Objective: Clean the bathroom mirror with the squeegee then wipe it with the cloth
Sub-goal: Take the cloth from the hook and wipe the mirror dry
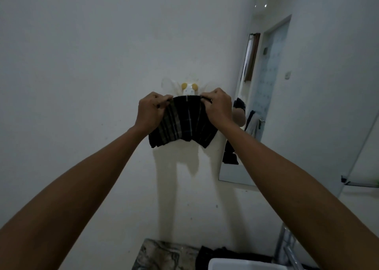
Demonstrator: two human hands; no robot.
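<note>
A dark checked cloth hangs against the white wall just under a small white wall hook with two yellow knobs. My left hand grips the cloth's upper left edge and my right hand grips its upper right edge, both raised at arm's length. The bathroom mirror is on the wall to the right, seen at a steep angle, and reflects a doorway and part of me. No squeegee is in view.
A marbled countertop lies below, with a dark cloth heap and a white basin at the bottom edge. A chrome tap rises at the lower right. A small glass shelf sits under the mirror.
</note>
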